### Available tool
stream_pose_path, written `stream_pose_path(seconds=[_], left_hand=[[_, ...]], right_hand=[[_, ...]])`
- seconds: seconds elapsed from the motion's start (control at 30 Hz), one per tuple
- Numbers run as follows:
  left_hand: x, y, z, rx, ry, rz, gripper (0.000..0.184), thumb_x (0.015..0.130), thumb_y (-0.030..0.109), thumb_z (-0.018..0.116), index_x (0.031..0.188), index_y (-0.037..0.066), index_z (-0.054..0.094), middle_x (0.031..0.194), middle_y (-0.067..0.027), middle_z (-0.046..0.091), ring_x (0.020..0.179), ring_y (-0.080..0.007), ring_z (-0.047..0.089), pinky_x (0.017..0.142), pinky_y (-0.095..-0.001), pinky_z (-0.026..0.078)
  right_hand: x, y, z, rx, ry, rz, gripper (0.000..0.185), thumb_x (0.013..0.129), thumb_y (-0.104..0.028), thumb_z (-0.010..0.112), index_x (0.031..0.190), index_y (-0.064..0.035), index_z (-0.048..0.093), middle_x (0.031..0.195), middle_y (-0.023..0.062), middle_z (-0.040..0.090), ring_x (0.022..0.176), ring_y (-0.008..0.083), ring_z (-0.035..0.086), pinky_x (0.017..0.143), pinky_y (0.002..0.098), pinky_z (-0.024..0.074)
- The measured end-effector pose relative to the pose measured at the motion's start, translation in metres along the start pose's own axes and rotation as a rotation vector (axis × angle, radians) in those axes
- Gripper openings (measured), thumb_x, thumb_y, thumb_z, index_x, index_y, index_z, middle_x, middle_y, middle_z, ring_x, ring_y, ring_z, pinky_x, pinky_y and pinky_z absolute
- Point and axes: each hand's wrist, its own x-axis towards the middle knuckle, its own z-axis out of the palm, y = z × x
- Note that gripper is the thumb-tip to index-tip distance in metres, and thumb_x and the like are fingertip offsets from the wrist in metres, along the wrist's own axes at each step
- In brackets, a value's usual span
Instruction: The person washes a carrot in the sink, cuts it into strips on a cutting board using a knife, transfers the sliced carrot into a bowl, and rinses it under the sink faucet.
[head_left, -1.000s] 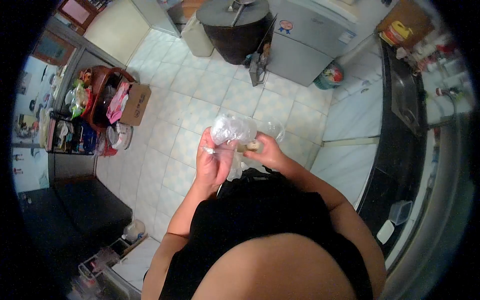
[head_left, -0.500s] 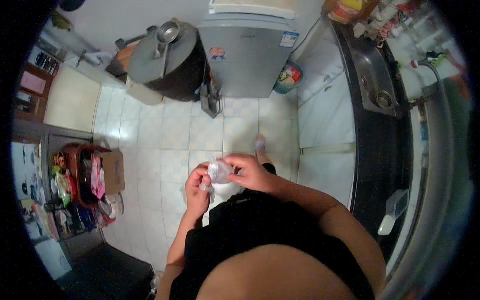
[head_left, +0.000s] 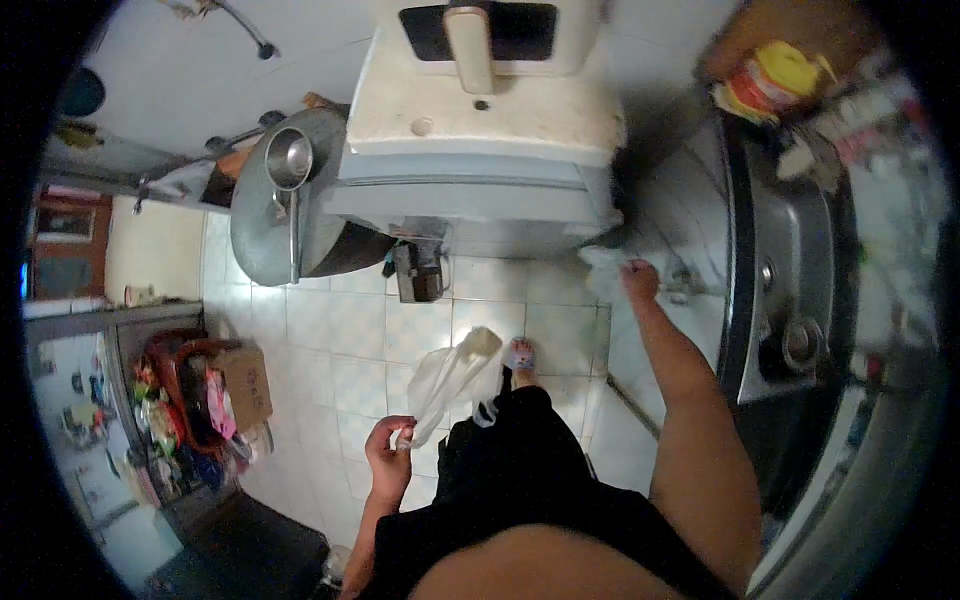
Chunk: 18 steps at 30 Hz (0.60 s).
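My left hand (head_left: 388, 447) pinches the gathered end of a thin white plastic bag (head_left: 440, 385). The bag stretches up and to the right over the floor, with a pale lump (head_left: 480, 343) at its far end that I cannot identify. My right hand (head_left: 641, 281) reaches out beside the fridge, low in front of the cabinet. Its fingers are closed on a piece of crumpled clear plastic (head_left: 603, 259), blurred by motion. The waste basket seen earlier beside the fridge is mostly hidden around there.
A fridge (head_left: 470, 205) with a white appliance (head_left: 475, 105) on top stands ahead. To its left is a large round lidded vessel (head_left: 262, 225) carrying a metal ladle (head_left: 290, 160). A sink (head_left: 790, 280) lies right; a cardboard box (head_left: 245, 390) stands left.
My hands have parted: the right swung far out to the right and forward with the plastic, the left moved slightly down, holding the bag. The view shifted toward the fridge.
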Motion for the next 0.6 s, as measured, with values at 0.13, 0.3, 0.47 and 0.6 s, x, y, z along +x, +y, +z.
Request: stream_pose_path(seconds=[0.13,0.3,0.47,0.6], left_hand=[[0.041,0.024,0.019,0.171,-0.002,0.147,0.009,0.073,-0.005,0.056,0.081,0.001,0.056,0.082,-0.0135,0.059,0.077,-0.0266,0.057,0.07,-0.0323,0.045],[0.071,0.034,0.017,0.161,0.055,0.091,0.01,0.074,-0.006,0.055,0.081,0.0,0.056,0.081,-0.0125,0.058,0.077,-0.025,0.057,0.068,-0.0315,0.046],[0.065,0.017,0.013,-0.059,0.197,-0.156,0.008,0.078,-0.005,0.052,0.084,-0.001,0.056,0.082,-0.0096,0.058,0.079,-0.0159,0.056,0.07,-0.027,0.045],[0.058,0.007,0.007,-0.159,0.247,-0.273,0.007,0.08,-0.005,0.05,0.085,-0.002,0.055,0.083,-0.007,0.058,0.081,-0.0124,0.053,0.075,-0.0266,0.044]], right_hand=[[0.098,-0.018,-0.018,-0.443,0.026,-0.123,0.027,0.075,-0.031,0.053,0.079,-0.005,0.062,0.077,0.0132,0.059,0.074,0.028,0.056,0.069,0.0406,0.0437],[0.148,-0.053,-0.027,-0.48,-0.281,-0.119,0.069,0.069,-0.038,0.066,0.125,-0.0058,0.042,0.128,0.0164,0.041,0.12,0.0307,0.035,0.099,0.041,0.0289],[0.178,-0.047,-0.003,-0.59,-0.288,-0.192,0.056,0.074,-0.036,0.059,0.119,-0.0058,0.046,0.12,0.0156,0.047,0.111,0.0314,0.042,0.094,0.0419,0.0331],[0.16,-0.037,0.003,-0.681,-0.213,-0.192,0.047,0.078,-0.035,0.053,0.115,-0.0059,0.05,0.114,0.0149,0.051,0.103,0.0319,0.048,0.09,0.0426,0.0364]])
